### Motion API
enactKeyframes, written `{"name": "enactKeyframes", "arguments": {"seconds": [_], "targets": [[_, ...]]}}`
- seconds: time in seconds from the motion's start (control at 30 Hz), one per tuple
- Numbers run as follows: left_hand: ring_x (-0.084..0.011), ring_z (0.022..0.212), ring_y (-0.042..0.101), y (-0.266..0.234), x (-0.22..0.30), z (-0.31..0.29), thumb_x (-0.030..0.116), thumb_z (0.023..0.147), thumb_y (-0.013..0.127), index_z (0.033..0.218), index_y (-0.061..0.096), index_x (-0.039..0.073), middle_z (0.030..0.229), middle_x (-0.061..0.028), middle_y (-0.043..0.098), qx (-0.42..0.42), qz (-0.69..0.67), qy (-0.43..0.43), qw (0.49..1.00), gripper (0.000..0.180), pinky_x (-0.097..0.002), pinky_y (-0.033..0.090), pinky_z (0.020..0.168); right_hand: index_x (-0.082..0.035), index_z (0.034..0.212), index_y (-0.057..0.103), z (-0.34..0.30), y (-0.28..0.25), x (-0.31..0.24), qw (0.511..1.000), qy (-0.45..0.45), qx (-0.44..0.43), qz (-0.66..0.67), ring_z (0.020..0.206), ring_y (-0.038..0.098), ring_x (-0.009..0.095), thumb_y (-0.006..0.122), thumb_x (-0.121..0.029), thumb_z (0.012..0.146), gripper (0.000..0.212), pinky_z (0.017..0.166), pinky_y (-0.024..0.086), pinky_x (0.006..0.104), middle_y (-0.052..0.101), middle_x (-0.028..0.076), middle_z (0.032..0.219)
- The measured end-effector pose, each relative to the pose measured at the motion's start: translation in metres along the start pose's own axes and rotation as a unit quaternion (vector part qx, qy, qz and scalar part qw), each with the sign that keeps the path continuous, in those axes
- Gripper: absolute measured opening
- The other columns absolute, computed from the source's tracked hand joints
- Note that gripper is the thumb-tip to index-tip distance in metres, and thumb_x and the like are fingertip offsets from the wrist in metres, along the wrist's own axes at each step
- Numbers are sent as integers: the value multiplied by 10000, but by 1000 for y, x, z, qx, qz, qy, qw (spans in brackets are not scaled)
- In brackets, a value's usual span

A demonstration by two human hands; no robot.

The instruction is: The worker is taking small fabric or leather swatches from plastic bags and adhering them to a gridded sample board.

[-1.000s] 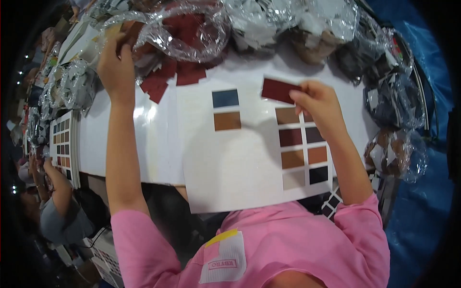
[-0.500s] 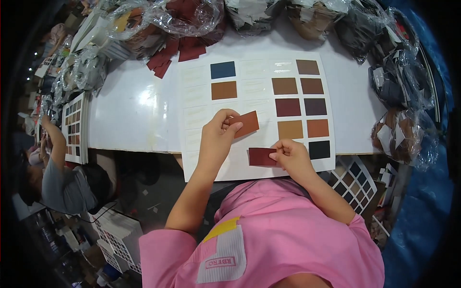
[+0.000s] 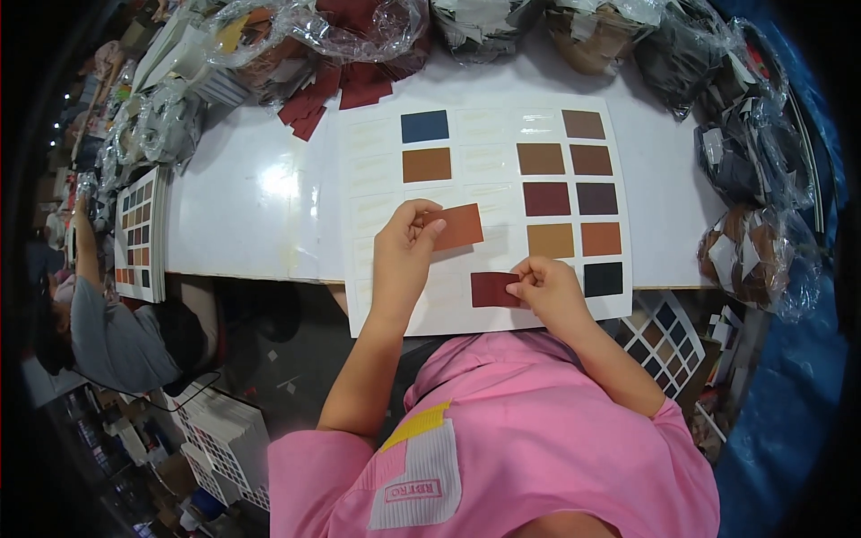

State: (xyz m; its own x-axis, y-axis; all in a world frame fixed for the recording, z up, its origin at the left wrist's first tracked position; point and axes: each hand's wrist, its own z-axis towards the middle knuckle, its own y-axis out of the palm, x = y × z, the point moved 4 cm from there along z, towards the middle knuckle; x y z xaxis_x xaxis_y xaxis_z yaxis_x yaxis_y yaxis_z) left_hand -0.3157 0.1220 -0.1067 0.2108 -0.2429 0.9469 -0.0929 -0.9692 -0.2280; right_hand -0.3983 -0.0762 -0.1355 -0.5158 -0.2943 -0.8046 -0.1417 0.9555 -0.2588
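- Orange-brown swatch (image 3: 459, 226): over the middle of the white card (image 3: 484, 170), slightly tilted, shadow on the card below it.
- Left hand (image 3: 402, 253): grip closed on that swatch, thumb and fingers pinching its left end.
- Right hand (image 3: 549, 291): grip pinching the right end of a dark red swatch (image 3: 491, 290).
- Dark red swatch: over the near part of the card, nearer and slightly right of the other held piece. Contact with the card: cannot tell.
- Card: lies on the white surface (image 3: 242, 215), near edge overhanging. Mounted pieces: blue (image 3: 423, 126) and brown (image 3: 426, 165) toward far left; two columns at right, including ochre (image 3: 550, 240) and black (image 3: 603, 280).
- Far edge: clear bags; dark red scraps (image 3: 363, 85) spill from one toward the card.
- Left end: stack of swatch cards (image 3: 136, 235), co-worker in grey (image 3: 126, 332) beside it.
- Right: blue sheet (image 3: 776, 386).
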Motion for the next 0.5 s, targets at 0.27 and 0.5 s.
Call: {"name": "enactKeyframes", "arguments": {"seconds": [0.27,0.5], "targets": [[-64,666,495,12,0,-3,8,875,604,1023,612,-1,794,-23,586,-24,31,-6,999,148,-216,431,637,-14,956,521,-3,3,-2,995,-52,67,-58,537,473,81,699,30,767,263,516,386,246,534,20,598],[-112,647,517,28,-10,-9,15,876,598,1017,606,-2,789,-72,608,-48,66,1,997,142,-259,453,640,-31,1004,506,-7,4,-5,992,-55,86,-71,532,492,123,694,13,778,298,520,393,278,524,53,579]]}}
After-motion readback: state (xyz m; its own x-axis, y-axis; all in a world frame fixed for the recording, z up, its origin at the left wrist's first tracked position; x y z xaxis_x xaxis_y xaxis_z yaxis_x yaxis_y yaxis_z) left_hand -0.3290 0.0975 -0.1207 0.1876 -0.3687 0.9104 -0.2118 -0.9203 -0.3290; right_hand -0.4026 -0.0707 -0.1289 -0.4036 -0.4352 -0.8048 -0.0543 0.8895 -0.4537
